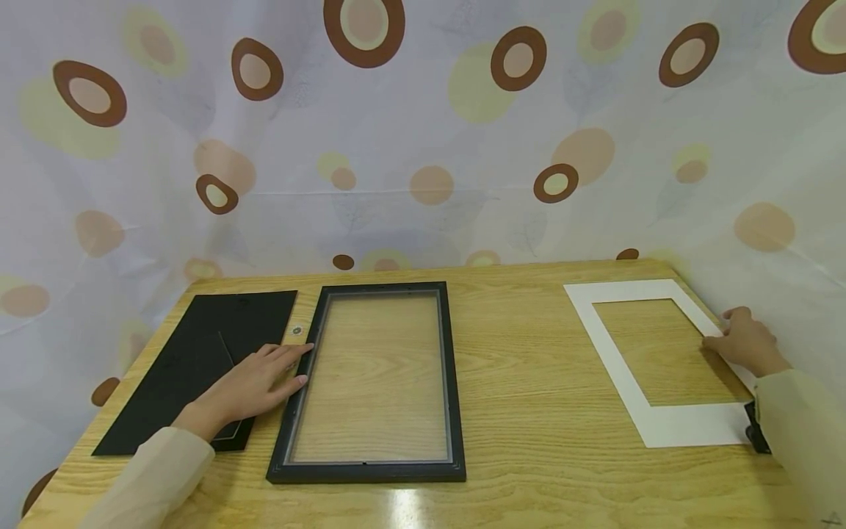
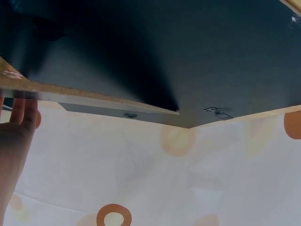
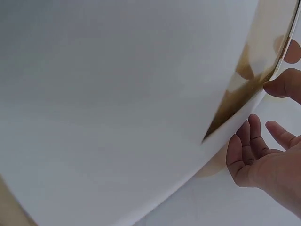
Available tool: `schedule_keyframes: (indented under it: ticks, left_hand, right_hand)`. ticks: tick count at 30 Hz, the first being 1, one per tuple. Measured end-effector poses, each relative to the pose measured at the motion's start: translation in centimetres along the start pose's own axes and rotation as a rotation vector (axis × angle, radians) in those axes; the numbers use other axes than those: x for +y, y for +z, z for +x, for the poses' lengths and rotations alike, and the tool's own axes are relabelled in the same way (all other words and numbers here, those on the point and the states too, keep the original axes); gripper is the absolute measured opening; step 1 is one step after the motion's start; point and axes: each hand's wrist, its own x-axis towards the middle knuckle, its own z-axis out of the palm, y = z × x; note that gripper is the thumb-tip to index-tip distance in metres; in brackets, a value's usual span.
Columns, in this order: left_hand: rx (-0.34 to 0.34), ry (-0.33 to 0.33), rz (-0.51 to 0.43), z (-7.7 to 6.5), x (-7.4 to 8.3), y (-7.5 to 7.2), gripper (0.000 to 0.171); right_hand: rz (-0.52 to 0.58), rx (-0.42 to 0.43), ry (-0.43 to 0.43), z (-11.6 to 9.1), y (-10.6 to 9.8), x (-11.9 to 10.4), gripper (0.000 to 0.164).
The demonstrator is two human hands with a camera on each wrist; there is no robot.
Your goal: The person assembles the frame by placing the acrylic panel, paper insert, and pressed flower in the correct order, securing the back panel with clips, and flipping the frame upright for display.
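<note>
A black picture frame point(image 1: 366, 474) lies on the table with a clear pane point(image 1: 373, 375) inside it. My left hand point(image 1: 247, 386) rests fingertips and thumb on the frame's left side, fingers fairly straight. Under that forearm is a black backing board point(image 1: 205, 345); the left wrist view shows its hanging hook point(image 2: 221, 113) and stand leg point(image 2: 94, 97) close up. At the far right lies a white picture mat point(image 1: 687, 426) with a rectangular opening. My right hand point(image 1: 747, 344) pinches its right strip, thumb point(image 3: 284, 84) at the inner edge and fingers point(image 3: 247, 146) curled by the outer edge.
The wooden table point(image 1: 515, 382) shows between frame and mat. A small round disc point(image 1: 297, 330) sits between backing board and frame. A patterned curtain point(image 1: 423, 132) hangs behind the table and along both sides. A small black device point(image 1: 756, 427) is by the right cuff.
</note>
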Motion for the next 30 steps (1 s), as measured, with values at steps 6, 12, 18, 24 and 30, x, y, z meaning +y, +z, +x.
schedule_keyframes:
  ticks: [6, 12, 18, 24, 30]
  left_hand:
    - [-0.003, 0.0, 0.001, 0.09, 0.06, -0.06, 0.06]
    - [-0.006, -0.004, -0.005, 0.09, 0.11, -0.08, 0.06]
    - [-0.008, -0.009, -0.007, 0.06, 0.2, -0.13, 0.06]
    - [-0.012, -0.01, -0.004, 0.02, 0.18, -0.1, 0.059]
    - [-0.018, -0.019, -0.008, -0.05, 0.21, -0.15, 0.059]
  right_hand:
    - [0.039, 0.056, -0.004, -0.07, -0.06, -0.18, 0.067]
    - [0.082, 0.023, -0.025, 0.06, -0.23, -0.21, 0.062]
    - [0.129, -0.007, -0.011, 0.1, -0.23, -0.22, 0.054]
    - [0.189, 0.012, -0.012, 0.11, -0.21, -0.25, 0.05]
    - [0.259, 0.059, -0.047, 0.14, -0.22, -0.32, 0.045]
